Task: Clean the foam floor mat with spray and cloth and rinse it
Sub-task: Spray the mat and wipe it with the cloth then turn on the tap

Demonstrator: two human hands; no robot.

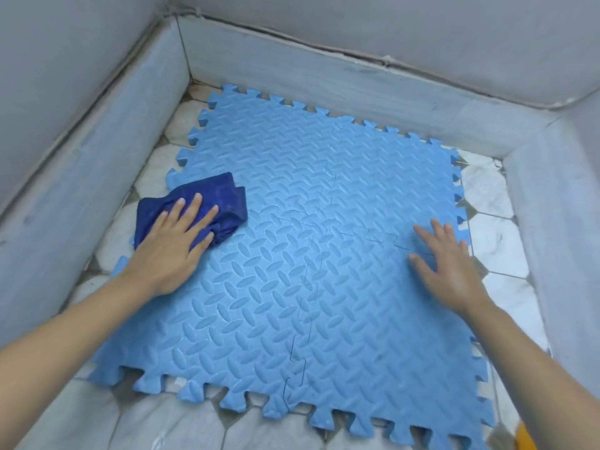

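**Wiping step, left edge of mat**

Light-blue interlocking foam floor mat [308,254] lies flat on pale tiled floor [496,241], walled on three sides. Left hand [172,245], fingers straight, presses dark-blue crumpled cloth [207,203] at mat's left edge. Right hand [444,264], fingers spread, steadies right side. Next, likely: sweep rightward; centre open, little floor margin at the walls.

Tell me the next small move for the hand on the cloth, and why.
Probably sweep the left hand with the dark blue cloth rightward across the mat. The cloth sits at the mat's left edge under flat fingers, so most of the surface lies to its right, unwiped as far as one can tell. The right hand presses flat near the right edge and looks set to steady the mat.
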